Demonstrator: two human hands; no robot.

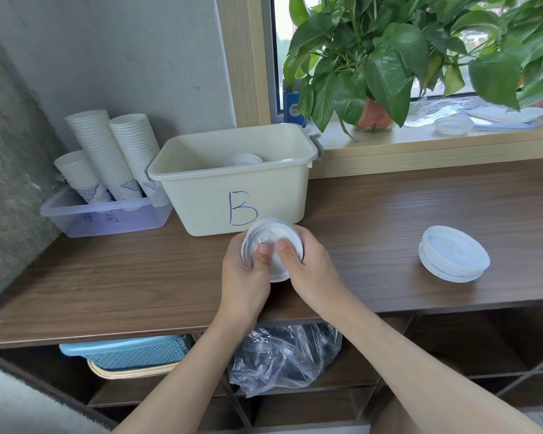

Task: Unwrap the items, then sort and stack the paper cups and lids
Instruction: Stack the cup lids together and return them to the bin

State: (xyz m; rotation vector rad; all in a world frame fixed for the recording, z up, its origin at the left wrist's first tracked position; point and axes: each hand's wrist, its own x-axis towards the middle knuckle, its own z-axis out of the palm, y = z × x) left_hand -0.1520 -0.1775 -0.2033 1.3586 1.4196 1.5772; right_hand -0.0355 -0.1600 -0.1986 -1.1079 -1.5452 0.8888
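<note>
Fingers [264, 252] of both hands curled round a small stack of lids [271, 234], thumbs pressing its top face. The left hand [245, 274] and right hand [309, 266] held it over the worktop [389, 214], just before the cream bin [232, 189] marked B. A second lid stack [453, 253] lay well to the right; stacked paper cups [107, 151] stood in a clear tray [107, 219].

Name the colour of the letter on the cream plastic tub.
Blue handwritten letter B; head view.

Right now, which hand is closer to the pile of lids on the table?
Right. The right hand is nearer the pile of lids, with bare table between; the left hand is farther, beyond the held lids.
</note>
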